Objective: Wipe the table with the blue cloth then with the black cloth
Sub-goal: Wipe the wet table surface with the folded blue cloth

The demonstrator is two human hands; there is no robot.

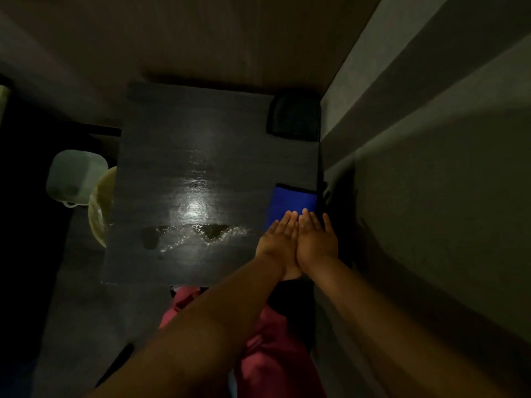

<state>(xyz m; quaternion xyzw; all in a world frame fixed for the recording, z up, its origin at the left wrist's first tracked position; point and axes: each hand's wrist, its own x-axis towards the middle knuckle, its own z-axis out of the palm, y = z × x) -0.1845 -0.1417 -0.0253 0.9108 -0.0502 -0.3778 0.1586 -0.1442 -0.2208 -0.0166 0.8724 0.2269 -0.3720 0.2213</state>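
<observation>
Head view, dim light, described from the wearer outward. Nearest the camera, red clothing (270, 349) covers the person's lap, and both bare forearms reach forward over it. The left hand (277, 241) and right hand (316, 239) lie side by side, their inner edges touching, at the near right corner of the dark table (172, 139). Both hands are flat and released, fingers extended and together, grasping nothing. The fingertips of both hands rest on or just over the near edge of the blue cloth (294, 199) (actual contact cannot be told in this light). The blue cloth lies folded flat just beyond the hands, against the right edge of the table, beside the grey wall (416, 139). To the left of the hands, a wet patch (201, 232) glistens across the near middle of the tabletop, under a bright reflection. Off the left edge of the table sit a pale container (74, 176) and a yellowish rounded object (100, 205), the latter partly hidden by the table. Farthest away, the black cloth (294, 114) lies in the far right corner of the table, well apart from both hands.
</observation>
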